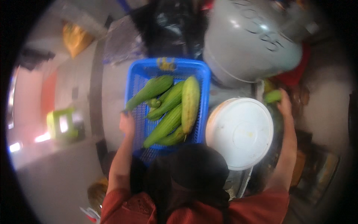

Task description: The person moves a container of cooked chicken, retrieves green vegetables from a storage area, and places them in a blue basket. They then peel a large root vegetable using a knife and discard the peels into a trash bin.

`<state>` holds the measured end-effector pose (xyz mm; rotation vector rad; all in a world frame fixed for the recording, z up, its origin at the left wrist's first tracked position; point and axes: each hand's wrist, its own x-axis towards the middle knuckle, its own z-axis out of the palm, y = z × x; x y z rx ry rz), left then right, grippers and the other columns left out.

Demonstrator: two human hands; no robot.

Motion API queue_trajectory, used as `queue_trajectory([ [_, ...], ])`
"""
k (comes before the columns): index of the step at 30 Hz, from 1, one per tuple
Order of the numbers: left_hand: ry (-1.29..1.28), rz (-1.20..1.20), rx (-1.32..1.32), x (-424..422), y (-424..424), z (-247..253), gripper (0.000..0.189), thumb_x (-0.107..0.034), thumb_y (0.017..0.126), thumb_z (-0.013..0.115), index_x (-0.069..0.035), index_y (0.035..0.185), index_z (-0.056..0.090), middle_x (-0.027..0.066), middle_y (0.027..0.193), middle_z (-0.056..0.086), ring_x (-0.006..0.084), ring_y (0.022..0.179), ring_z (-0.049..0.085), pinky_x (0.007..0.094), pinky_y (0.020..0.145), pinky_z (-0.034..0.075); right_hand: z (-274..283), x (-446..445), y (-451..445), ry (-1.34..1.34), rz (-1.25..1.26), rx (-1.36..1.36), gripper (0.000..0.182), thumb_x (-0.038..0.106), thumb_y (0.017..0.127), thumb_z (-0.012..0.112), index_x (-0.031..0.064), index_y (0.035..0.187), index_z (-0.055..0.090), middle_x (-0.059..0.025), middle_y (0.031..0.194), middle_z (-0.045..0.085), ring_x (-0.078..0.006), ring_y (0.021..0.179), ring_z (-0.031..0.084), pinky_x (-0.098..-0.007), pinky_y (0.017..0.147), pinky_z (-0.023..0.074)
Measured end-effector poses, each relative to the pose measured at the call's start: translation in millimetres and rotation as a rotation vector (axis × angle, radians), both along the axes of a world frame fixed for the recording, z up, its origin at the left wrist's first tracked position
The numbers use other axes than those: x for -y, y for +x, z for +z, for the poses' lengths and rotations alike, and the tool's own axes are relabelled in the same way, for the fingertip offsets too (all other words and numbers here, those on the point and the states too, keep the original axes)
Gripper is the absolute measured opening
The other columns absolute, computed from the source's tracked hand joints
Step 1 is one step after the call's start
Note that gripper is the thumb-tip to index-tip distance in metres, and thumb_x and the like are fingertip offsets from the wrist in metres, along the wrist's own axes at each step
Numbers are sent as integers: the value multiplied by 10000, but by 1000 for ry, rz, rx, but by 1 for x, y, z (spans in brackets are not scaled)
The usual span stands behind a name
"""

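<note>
A blue plastic basket (206, 84) stands in front of me with several ridged green luffa gourds (165, 120) in it; one at the right is yellower (190, 102). My left hand (127, 124) is closed at the basket's left rim, around the narrow stem end of the upper-left gourd (152, 89), whose thick end rests over the others. Far to the right, beyond a white round lid, my right hand (285, 104) grips a light green vegetable (272, 96). Blur hides its full shape.
Right of the basket sits a white-lidded bucket (239, 134). Behind it a large grey container (249, 42) bears handwriting, with something red (292, 71) beside it. Black plastic (173, 28) lies behind the basket. At left are a lime-green object (63, 123) and a yellow bag (75, 37).
</note>
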<state>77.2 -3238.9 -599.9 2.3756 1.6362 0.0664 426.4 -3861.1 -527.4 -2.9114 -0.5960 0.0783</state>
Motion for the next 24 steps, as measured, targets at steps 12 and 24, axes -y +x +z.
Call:
queue_trajectory([
  [12, -77, 17, 36, 5, 9, 0, 366, -393, 848, 473, -55, 957, 559, 207, 914, 622, 388, 844, 600, 465, 739, 451, 199, -121, -134, 683, -28, 246, 421, 71, 854, 567, -24, 1245, 443, -138, 1238, 491, -238, 1102, 503, -343, 934, 410],
  [24, -66, 1, 26, 2, 26, 2, 343, -377, 838, 497, -70, 972, 568, 194, 894, 632, 373, 829, 610, 458, 724, 461, -28, -397, -178, 330, -265, -1331, 705, 345, 673, 741, -6, 1205, 442, -210, 1128, 531, -322, 974, 568, -399, 665, 562],
])
